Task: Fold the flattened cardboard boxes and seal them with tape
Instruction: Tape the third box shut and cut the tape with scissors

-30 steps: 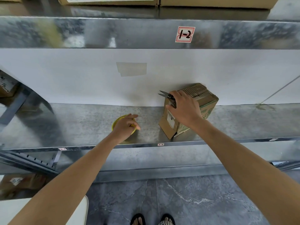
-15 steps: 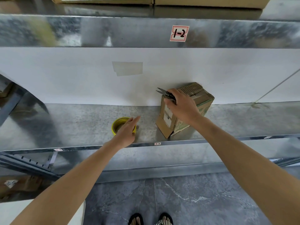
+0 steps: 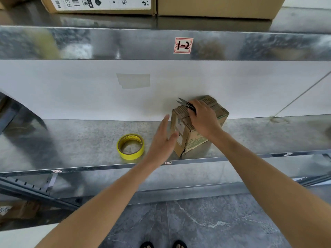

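Observation:
A small folded cardboard box (image 3: pixel 189 145) stands on the metal shelf (image 3: pixel 80 140), close to the white back wall. My right hand (image 3: pixel 204 119) rests on top of the box and grips small thread scissors (image 3: pixel 186 104), blades pointing left. My left hand (image 3: pixel 163 138) is flat with straight fingers, right at the box's left face; whether it touches is unclear. A yellow tape roll (image 3: pixel 130 146) lies flat on the shelf to the left of that hand.
Large cardboard boxes (image 3: pixel 215 6) sit on the shelf above, whose front carries a label "1-2" (image 3: pixel 183 45). A piece of tape (image 3: pixel 133 81) sticks to the white wall. Below are a lower shelf frame (image 3: pixel 26 190) and grey marble floor (image 3: pixel 197 222).
My left hand let go of the yellow tape roll and moved right to the box's side. The right hand stayed on the box top with the scissors.

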